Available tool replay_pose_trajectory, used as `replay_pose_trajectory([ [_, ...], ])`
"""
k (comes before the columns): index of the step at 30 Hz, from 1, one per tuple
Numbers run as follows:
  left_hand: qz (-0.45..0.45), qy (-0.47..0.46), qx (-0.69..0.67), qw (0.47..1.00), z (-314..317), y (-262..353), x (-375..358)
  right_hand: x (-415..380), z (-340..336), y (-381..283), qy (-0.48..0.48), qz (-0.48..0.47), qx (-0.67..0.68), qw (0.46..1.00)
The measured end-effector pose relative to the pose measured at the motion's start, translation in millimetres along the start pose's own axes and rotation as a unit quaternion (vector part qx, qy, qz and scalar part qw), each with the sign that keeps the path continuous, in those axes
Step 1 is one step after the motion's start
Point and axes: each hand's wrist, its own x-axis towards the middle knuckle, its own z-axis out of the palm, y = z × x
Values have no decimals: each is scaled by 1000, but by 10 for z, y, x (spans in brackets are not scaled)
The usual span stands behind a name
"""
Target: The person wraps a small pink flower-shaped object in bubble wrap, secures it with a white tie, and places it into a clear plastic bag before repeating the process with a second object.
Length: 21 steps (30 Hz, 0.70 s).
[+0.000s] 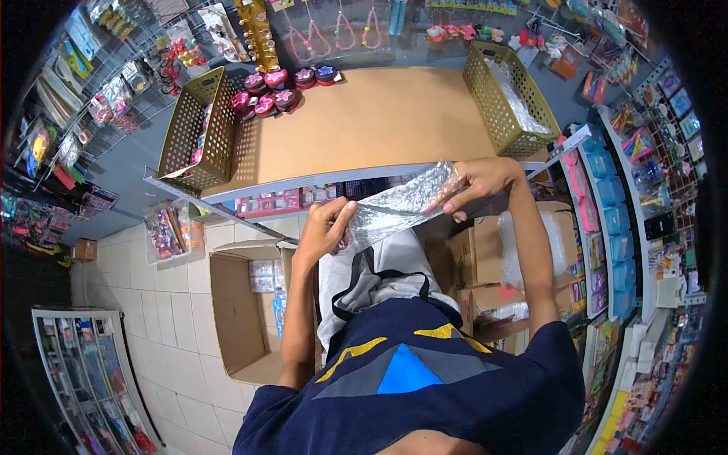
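Observation:
A strip of clear bubble wrap [402, 205] is stretched between my two hands, just in front of the shelf's front edge and above my lap. My left hand [327, 227] pinches its lower left end, thumb against curled fingers. At the upper right end, my right hand [485, 186] grips the wrap between thumb and fingers. Something dark shows under the left hand, too small to make out. On the tan shelf [364, 114] behind, several small round pink, red and blue items with flower-shaped tops [265, 98] sit at the left.
An olive perforated basket [197, 129] stands at the shelf's left end. Another basket [508, 98] at the right holds clear plastic wrap. An open cardboard box [243, 311] is on the tiled floor at left; more cartons [500, 258] stand at right. Hanging goods line the walls.

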Motion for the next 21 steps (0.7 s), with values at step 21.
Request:
replay_pose_trajectory([
  [21, 32, -16, 115, 993, -98, -156, 89, 217, 79, 374, -158, 14, 140, 977],
])
